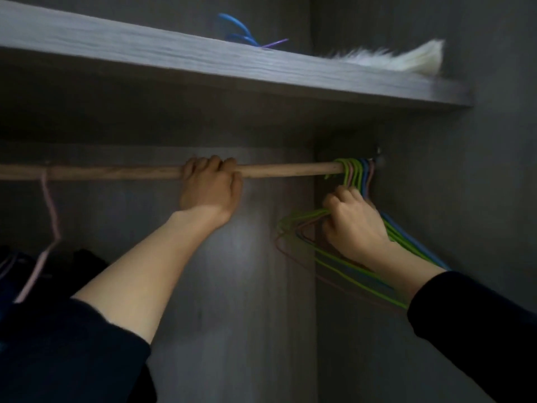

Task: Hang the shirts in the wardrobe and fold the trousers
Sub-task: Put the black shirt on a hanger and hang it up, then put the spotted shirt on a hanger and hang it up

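A wooden rail [116, 171] runs across the inside of the wardrobe. My left hand [210, 189] grips the rail near its middle, fingers curled over the top. At the rail's right end hangs a bunch of several empty wire hangers [353, 170], green, pink and blue. My right hand [353, 225] grips the green hanger at the front of the bunch, just below the hooks. A pink hanger [49, 216] hangs at the left of the rail with a dark garment [17, 274] on it, mostly out of view.
A grey wooden shelf [232, 65] sits above the rail, with blue and purple hangers [244, 33] and a white furry item [406, 58] on it. The wardrobe's right side wall [465, 199] is close behind the hanger bunch. Dark back panel fills the middle.
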A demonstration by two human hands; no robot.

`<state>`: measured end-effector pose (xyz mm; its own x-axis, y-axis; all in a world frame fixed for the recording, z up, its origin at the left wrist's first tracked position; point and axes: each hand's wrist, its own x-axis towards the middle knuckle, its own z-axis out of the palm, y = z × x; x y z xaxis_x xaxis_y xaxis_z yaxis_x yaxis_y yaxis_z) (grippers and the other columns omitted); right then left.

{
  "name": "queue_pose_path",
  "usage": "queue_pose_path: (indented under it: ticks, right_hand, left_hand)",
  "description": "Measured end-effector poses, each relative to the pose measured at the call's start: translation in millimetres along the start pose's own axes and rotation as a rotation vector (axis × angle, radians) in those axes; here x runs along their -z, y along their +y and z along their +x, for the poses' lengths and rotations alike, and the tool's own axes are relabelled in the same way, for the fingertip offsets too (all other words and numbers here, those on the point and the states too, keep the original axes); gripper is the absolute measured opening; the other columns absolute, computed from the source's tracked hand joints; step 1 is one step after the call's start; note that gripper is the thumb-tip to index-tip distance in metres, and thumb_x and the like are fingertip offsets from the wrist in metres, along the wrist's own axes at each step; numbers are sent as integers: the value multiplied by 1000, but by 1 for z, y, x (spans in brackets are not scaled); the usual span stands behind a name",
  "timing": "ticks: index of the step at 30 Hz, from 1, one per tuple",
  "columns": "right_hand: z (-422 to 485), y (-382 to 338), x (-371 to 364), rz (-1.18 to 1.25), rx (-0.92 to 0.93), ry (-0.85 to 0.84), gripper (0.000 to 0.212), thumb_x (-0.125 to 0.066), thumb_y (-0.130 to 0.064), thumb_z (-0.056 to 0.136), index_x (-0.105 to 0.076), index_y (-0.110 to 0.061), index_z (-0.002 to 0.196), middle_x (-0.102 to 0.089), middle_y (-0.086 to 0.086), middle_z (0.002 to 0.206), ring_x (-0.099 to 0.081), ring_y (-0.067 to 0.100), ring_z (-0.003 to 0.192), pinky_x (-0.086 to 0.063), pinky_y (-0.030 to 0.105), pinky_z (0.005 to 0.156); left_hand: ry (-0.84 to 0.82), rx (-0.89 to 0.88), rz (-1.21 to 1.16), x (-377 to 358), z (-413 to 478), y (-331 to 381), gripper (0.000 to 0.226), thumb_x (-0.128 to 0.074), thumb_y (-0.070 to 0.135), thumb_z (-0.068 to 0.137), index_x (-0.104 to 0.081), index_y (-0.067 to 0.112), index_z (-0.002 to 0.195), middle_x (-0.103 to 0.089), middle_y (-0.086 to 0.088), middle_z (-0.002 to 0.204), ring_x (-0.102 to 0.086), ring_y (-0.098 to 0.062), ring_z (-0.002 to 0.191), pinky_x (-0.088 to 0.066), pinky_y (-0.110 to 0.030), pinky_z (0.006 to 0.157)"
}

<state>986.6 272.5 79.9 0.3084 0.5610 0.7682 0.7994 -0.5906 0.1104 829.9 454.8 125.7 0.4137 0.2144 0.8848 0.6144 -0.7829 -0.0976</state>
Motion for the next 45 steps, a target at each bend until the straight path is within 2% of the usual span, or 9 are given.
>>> queue_pose_path:
  ticks: [3, 8, 16, 20, 25, 31, 35, 39, 45]
  right_hand:
    - [-4, 23, -6, -137, -43, 24, 41, -60, -29, 84, -57, -8, 119, -52, 13, 124, -42, 33, 120, -40, 42, 91]
    - [2, 37, -12, -193, -60, -54, 32, -56, -20, 88, -61, -12, 119, -55, 7, 122, -43, 26, 120, -39, 34, 90]
    - [21, 15, -2, 418, -342, -88, 17, -55, -10, 81, -64, -4, 93, -66, 20, 98, -62, 38, 95, -53, 41, 77]
    - [48, -2, -3, 728, -439, -63, 14, -62, -22, 87, -66, -9, 89, -66, 12, 95, -62, 27, 92, -45, 29, 73]
    - [35, -29, 0, 803, -393, 13, 26, -58, -34, 93, -64, -19, 72, -55, -1, 68, -47, 13, 72, -35, 24, 66]
    - [-49, -41, 3, 819, -441, -60, 17, -58, -29, 92, -70, -26, 81, -52, -12, 47, -48, 3, 51, -39, 23, 54]
    - [-104, -27, 28, 780, -503, -206, 25, -58, -32, 93, -69, -15, 78, -58, -6, 52, -52, 9, 48, -44, 27, 48]
    - [-150, -4, 74, 790, -549, -268, 26, -59, -25, 94, -66, -13, 71, -59, 0, 57, -54, 14, 50, -44, 25, 45]
    - [-233, 52, 148, 725, -625, -314, 27, -58, -19, 95, -68, -8, 73, -65, 10, 65, -58, 17, 55, -43, 22, 44]
  left_hand:
    - [182, -1, -6, -16, 1, 0, 48, -26, 35, 90, -67, 10, 99, -65, -16, 90, -58, -37, 86, -25, -38, 93]
    - [278, 16, -36, -20, 0, 0, 41, -32, 32, 90, -67, 11, 93, -64, -14, 85, -56, -35, 81, -25, -38, 89]
    - [307, 41, -72, -24, 1, 0, 36, -36, 31, 89, -66, 11, 90, -63, -15, 85, -55, -35, 83, -25, -37, 89]
    - [317, 20, -87, -24, 2, -1, 37, -36, 31, 89, -67, 11, 90, -63, -15, 84, -55, -35, 83, -25, -38, 89]
    - [265, 22, -122, -22, 2, -2, 50, -25, 37, 88, -67, 9, 94, -64, -17, 90, -54, -36, 90, -22, -39, 95]
    - [160, 11, -179, -16, -4, 0, 51, -31, 32, 84, -60, 6, 117, -60, -19, 115, -46, -35, 114, -19, -43, 109]
    - [150, 16, -356, -13, -28, 27, 53, -43, 25, 83, -50, 2, 130, -44, -19, 141, -30, -36, 136, -9, -45, 117]
    - [43, -32, -666, -8, -72, 93, 40, -48, 20, 88, -54, 8, 126, -49, -18, 135, -40, -36, 127, -29, -47, 110]
    - [-55, -168, -985, 21, -148, 203, 37, -43, 21, 85, -61, 7, 113, -56, -13, 120, -47, -29, 116, -33, -37, 102]
